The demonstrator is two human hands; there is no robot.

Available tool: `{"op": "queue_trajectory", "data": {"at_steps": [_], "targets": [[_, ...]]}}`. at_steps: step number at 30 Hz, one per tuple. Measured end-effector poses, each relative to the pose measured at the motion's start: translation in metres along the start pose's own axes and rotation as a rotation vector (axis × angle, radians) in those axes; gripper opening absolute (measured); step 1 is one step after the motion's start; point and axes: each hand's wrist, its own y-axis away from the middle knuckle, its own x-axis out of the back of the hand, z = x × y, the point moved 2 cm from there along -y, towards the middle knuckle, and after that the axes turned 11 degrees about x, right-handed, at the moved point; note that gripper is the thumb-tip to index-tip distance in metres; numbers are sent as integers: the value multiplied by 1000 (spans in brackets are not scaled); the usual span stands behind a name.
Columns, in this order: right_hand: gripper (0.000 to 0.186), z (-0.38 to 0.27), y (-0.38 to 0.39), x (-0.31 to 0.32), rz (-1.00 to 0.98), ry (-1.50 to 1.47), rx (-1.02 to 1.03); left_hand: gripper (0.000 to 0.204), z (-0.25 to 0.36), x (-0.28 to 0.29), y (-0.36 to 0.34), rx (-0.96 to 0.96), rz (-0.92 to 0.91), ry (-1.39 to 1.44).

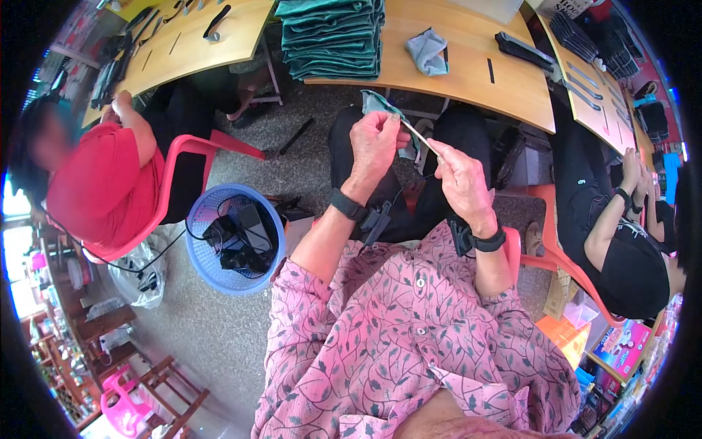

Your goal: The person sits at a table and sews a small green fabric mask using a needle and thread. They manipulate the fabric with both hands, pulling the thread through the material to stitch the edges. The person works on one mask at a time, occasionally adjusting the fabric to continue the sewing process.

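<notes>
My left hand [376, 146] is closed, its fingertips pinching a small green cloth piece [375, 101] above my lap. Part of the cloth hangs down between my hands. Closed as well, my right hand [466, 178] grips a thin, pale, stick-like thing [424, 140] that slants up to the left hand's fingertips. Whether its far end goes into the cloth or only touches it, I cannot tell. Beyond my hands, a tall stack of folded green cloths [329, 40] stands on the wooden table [468, 86], with a crumpled grey-green cloth [428, 53] to its right.
A black strip-shaped bundle [523, 50] lies at the table's right. On the floor to my left stands a blue basket [197, 256] of black items. A person in red [110, 190] sits at left on a red chair [172, 164]; another in black [636, 271] sits at right.
</notes>
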Motion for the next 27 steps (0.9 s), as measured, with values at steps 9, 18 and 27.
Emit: {"op": "queue_trajectory", "data": {"at_steps": [9,18,27], "targets": [[37,-2,-1,2,31,-28,-23,18,-3,-2,0,-62,-3,-76],[33,1,0,0,-21,108,34,10,9,-12,14,-643,167,-582],[35,8,-1,-13,206,102,50,11,0,-28,25,-711,20,-671]]}}
